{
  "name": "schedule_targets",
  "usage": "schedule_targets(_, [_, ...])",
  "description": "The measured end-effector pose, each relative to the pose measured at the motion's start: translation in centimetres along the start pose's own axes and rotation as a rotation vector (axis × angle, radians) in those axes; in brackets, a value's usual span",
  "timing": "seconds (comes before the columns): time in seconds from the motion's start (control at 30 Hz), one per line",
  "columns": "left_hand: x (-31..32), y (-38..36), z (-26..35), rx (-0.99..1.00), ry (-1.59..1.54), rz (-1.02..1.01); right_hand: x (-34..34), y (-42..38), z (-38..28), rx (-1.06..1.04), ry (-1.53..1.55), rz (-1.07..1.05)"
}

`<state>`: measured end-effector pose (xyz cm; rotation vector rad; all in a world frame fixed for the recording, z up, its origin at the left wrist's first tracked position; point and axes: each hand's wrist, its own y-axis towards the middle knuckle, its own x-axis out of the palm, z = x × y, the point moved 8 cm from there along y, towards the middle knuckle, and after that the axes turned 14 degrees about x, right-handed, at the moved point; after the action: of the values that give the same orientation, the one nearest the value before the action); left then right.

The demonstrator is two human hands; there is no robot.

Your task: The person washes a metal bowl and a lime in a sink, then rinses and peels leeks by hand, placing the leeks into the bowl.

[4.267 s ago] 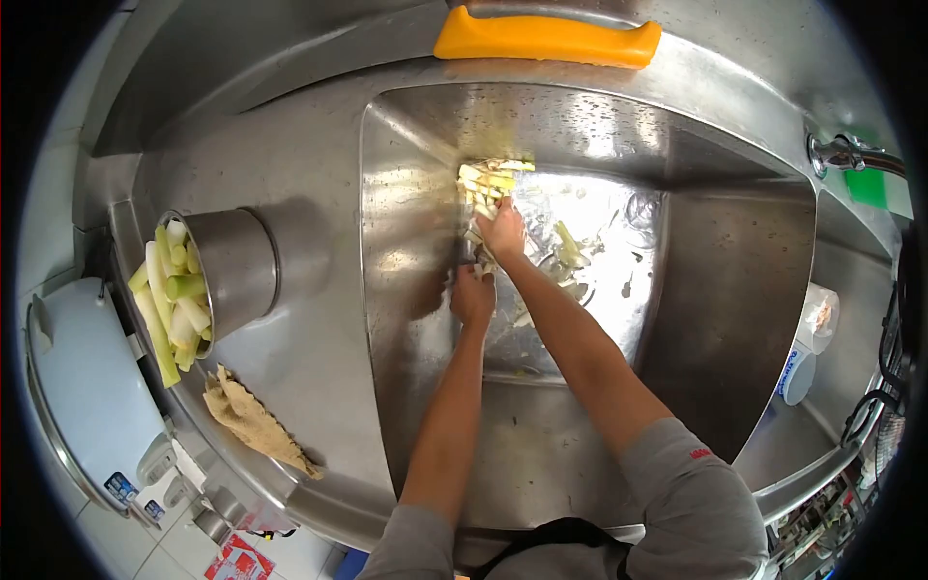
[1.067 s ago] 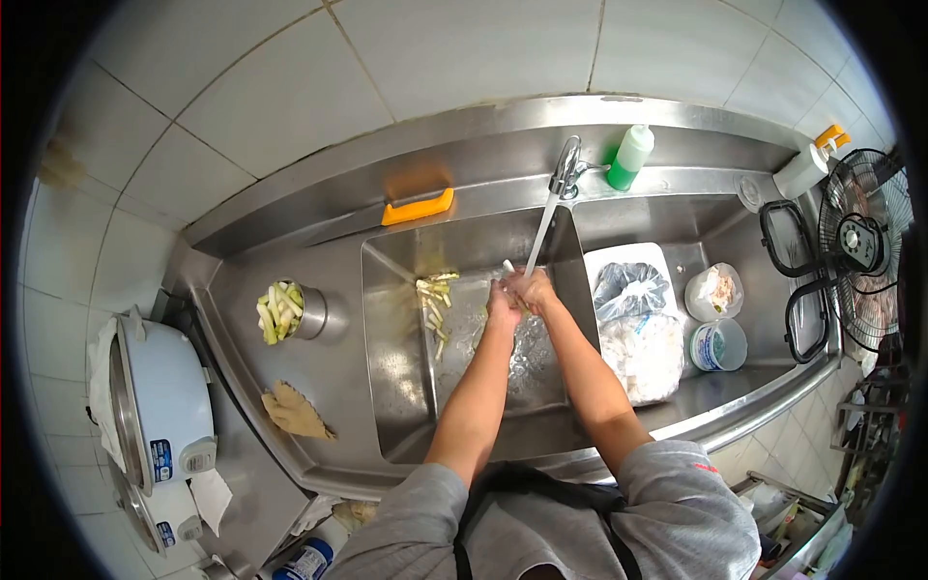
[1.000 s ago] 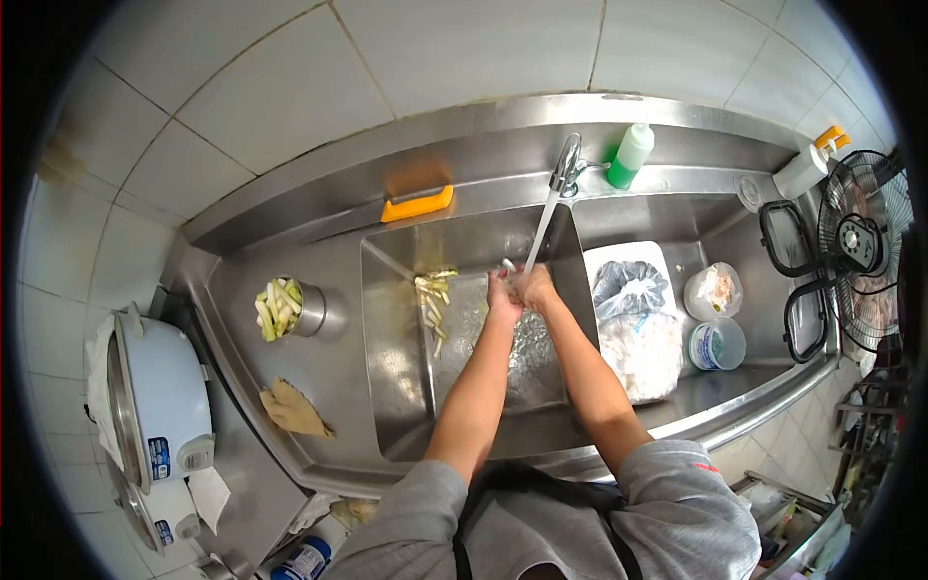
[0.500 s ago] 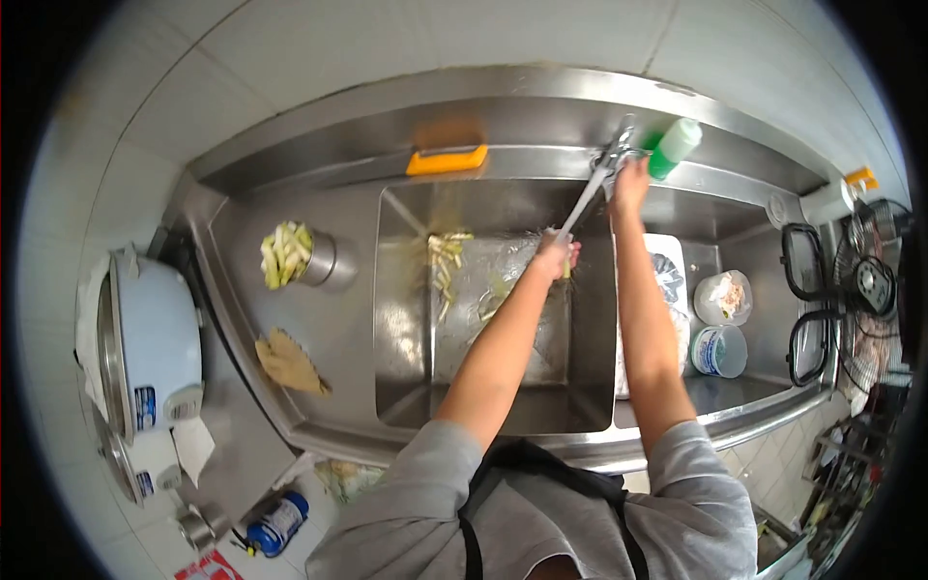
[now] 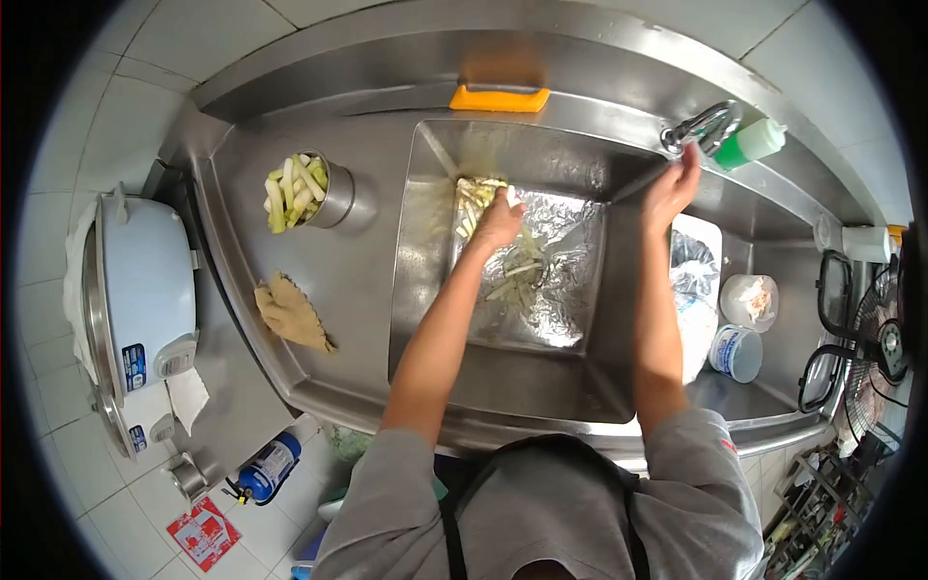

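Note:
My left hand (image 5: 501, 220) is down in the large steel sink basin (image 5: 522, 382), its fingers closed at the cut pale-green vegetable pieces (image 5: 472, 201) near the basin's back left; what it grips is too small to make out. More pieces (image 5: 514, 280) lie on the wet basin floor. Over the divider on the right, my right hand (image 5: 674, 190) is raised just in front of the chrome faucet (image 5: 698, 130), fingers extended and holding nothing visible. A steel cup (image 5: 335, 197) lying on its side on the left drainboard holds more cut pieces (image 5: 293, 193).
An orange-handled tool (image 5: 500, 100) rests on the back ledge. The green bottle (image 5: 751, 144) is beside the faucet. A white tray with a plastic bag (image 5: 694, 280), a bowl (image 5: 749, 302) and a tub (image 5: 737, 353) occupy the right basin. A tan cloth (image 5: 292, 311) lies at left.
My left hand has moved from under the faucet to the pieces at the back left. My right hand has come off the faucet. The water stream has stopped, and the view has shifted.

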<state>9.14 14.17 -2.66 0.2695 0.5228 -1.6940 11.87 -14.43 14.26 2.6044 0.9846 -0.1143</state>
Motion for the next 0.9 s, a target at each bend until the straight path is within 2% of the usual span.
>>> schedule_targets(0.03, [-2.2, -1.0, 2.2, 0.076, 0.07, 0.015, 0.8, -3.3, 0.7, 0.038, 0.067, -0.094])
schedule_targets(0.07, [-4.7, -2.6, 4.3, 0.035, 0.128, 0.033, 1.4, -7.1, 1.4, -0.022, 0.012, -0.062])
schedule_targets(0.1, [-7.2, -4.0, 6.3, 0.055, 0.178, 0.09, 3.0, -10.8, 4.2, 0.015, -0.06, -0.189])
schedule_targets(0.13, [-9.6, -5.3, 7.3, 0.044, 0.262, 0.14, 5.4, -15.0, 9.2, 0.077, -0.224, -0.433])
schedule_targets(0.17, [-11.9, -6.6, 7.8, 0.019, 0.376, 0.187, 8.0, -20.0, 15.7, 0.29, -0.238, -0.713])
schedule_targets(0.23, [-16.2, -9.0, 7.5, -0.039, 0.561, 0.259, 10.5, -28.3, 22.1, 0.099, -0.655, -1.211])
schedule_targets(0.27, [-18.1, -10.3, 7.0, -0.073, 0.632, 0.286, 10.7, -30.0, 24.5, 0.11, -0.651, -1.217])
schedule_targets(0.33, [-20.9, -12.6, 6.2, -0.147, 0.718, 0.343, 10.7, -32.7, 27.9, -0.144, -0.89, -1.164])
schedule_targets(0.37, [-21.9, -13.4, 5.3, -0.16, 0.752, 0.345, 10.9, -32.9, 28.1, -0.136, -0.89, -1.172])
schedule_targets(0.43, [-23.2, -14.5, 3.8, -0.186, 0.783, 0.338, 10.6, -33.4, 29.0, -0.219, -1.129, -1.222])
schedule_targets(0.5, [-24.2, -15.4, 3.3, -0.179, 0.803, 0.379, 10.2, -33.8, 27.9, -0.242, -1.015, -1.174])
schedule_targets(0.53, [-24.7, -15.9, 2.2, -0.315, 0.772, 0.366, 10.0, -33.7, 27.6, -0.21, -1.025, -1.187])
schedule_targets(0.57, [-25.0, -16.2, 1.9, -0.317, 0.766, 0.369, 9.9, -33.4, 27.2, -0.181, -1.036, -1.196])
schedule_targets(0.6, [-25.3, -16.3, 2.3, -0.236, 0.806, 0.378, 10.1, -33.0, 26.2, -0.319, -0.984, -1.085])
schedule_targets(0.63, [-25.4, -16.1, 3.3, -0.152, 0.848, 0.386, 10.9, -32.5, 25.1, -0.325, -0.986, -1.085])
schedule_targets(0.67, [-25.4, -16.3, 3.8, -0.209, 0.858, 0.383, 11.8, -31.9, 24.2, -0.231, -0.921, -1.092])
schedule_targets(0.73, [-25.1, -16.0, 5.9, -0.174, 0.841, 0.421, 14.8, -31.3, 22.4, -0.007, -0.839, -1.146])
schedule_targets(0.8, [-24.4, -16.2, 7.0, -0.138, 0.831, 0.456, 19.1, -32.2, 22.7, 0.09, -0.773, -1.239])
schedule_targets(0.83, [-23.9, -16.2, 7.5, -0.083, 0.784, 0.455, 20.9, -33.2, 22.6, 0.093, -0.763, -1.234])
schedule_targets(0.9, [-22.7, -16.0, 8.5, -0.008, 0.75, 0.459, 23.9, -34.3, 23.4, 0.199, -0.734, -1.093])
